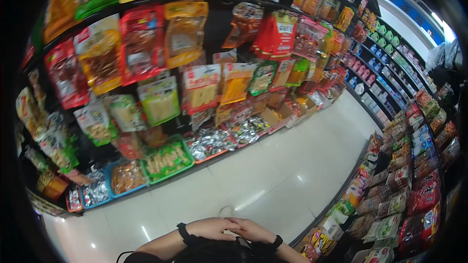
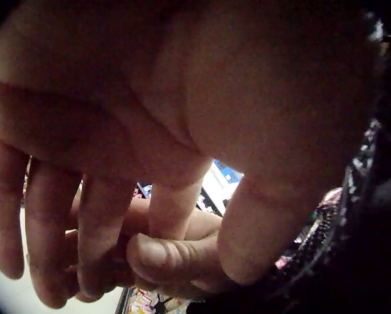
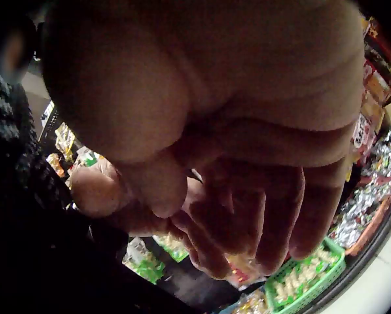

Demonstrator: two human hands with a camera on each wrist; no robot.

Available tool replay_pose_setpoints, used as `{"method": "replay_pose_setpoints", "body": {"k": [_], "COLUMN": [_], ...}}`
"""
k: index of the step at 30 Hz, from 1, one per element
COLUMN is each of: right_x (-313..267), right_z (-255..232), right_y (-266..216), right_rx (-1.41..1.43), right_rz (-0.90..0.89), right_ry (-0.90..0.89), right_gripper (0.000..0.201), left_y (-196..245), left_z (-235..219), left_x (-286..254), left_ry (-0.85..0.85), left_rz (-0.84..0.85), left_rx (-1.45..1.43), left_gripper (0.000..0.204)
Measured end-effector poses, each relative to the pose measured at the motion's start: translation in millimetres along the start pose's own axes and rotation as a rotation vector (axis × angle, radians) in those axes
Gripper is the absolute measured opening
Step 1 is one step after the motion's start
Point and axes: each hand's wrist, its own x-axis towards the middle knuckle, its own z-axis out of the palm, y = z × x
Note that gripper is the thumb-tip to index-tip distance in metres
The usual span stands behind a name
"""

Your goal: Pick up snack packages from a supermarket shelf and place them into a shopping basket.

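At the bottom of the head view my left hand (image 1: 208, 228) and right hand (image 1: 255, 231) meet in front of my dark clothing, their fingers overlapping. The left wrist view shows the left palm (image 2: 110, 98) close up, its fingers hanging loosely, with the other hand's thumb (image 2: 153, 255) crossing behind them. From the right wrist camera, the right palm (image 3: 248, 72) fills the top and its relaxed fingers lie over the left hand. No object shows between the hands. A black band (image 1: 183, 231) sits on the left wrist and another (image 1: 278, 241) on the right.
Snack packets (image 1: 202, 87) hang on the dark rack ahead and to the left. Below them stand a green basket (image 1: 168, 160), a blue basket (image 1: 127, 178) and cartons (image 1: 292, 117). A pale tiled floor (image 1: 273, 175) separates this rack from packed shelves (image 1: 390, 195) on the right. Bottles (image 1: 370, 63) line the far shelves.
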Motion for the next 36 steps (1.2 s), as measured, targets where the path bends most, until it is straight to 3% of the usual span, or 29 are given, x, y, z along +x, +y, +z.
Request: {"method": "replay_pose_setpoints", "body": {"k": [2,4,7,8,13,15,21,24,27,28,33,36], "right_x": [4.8,1.9,-11.4,-14.7,-27.2,-35.0,-57.7,-75.7,-96.3,-100.3,-104.9,-107.4], "right_z": [-53.4,-107.7,-183.7,-204.4,-289.3,-319.4,-437.5,-511.4,-591.6,-611.4,-684.3,-723.8], "right_y": [16.1,25.6,25.5,28.1,43.0,65.3,144.3,160.9,168.4,176.2,214.4,240.4], "right_rx": [0.007,-0.045,-0.008,0.051,0.218,0.211,0.166,0.106,0.027,0.037,-0.030,0.088], "right_rz": [0.006,0.033,-0.015,0.001,0.212,0.213,0.122,0.154,0.076,0.052,0.012,0.071], "right_ry": [0.073,0.216,0.367,0.410,0.407,0.396,0.371,0.343,0.356,0.351,0.375,0.359], "right_gripper": [0.042,0.041,0.040,0.040,0.041,0.041,0.043,0.042,0.041,0.040,0.040,0.042], "left_y": [-10.8,-10.2,1.7,1.1,-7.1,-12.5,-7.3,3.2,20.8,20.3,22.4,12.8], "left_z": [-37.1,-75.2,-124.7,-137.4,-172.3,-178.6,-209.0,-220.6,-240.4,-244.8,-276.3,-295.6], "left_x": [51.2,107.3,180.5,206.5,313.9,349.6,481.1,549.8,615.9,635.8,712.5,764.3], "left_ry": [0.020,-0.108,-0.126,-0.204,-0.444,-0.443,-0.412,-0.299,-0.203,-0.250,-0.204,-0.253], "left_rz": [0.097,-0.034,0.121,0.074,0.022,0.097,0.071,0.088,0.105,0.024,0.071,0.115], "left_rx": [0.005,0.185,0.126,0.186,0.187,0.156,0.253,0.191,0.203,0.189,0.184,0.145], "left_gripper": [0.041,0.043,0.046,0.046,0.044,0.043,0.044,0.039,0.039,0.039,0.040,0.043]}}
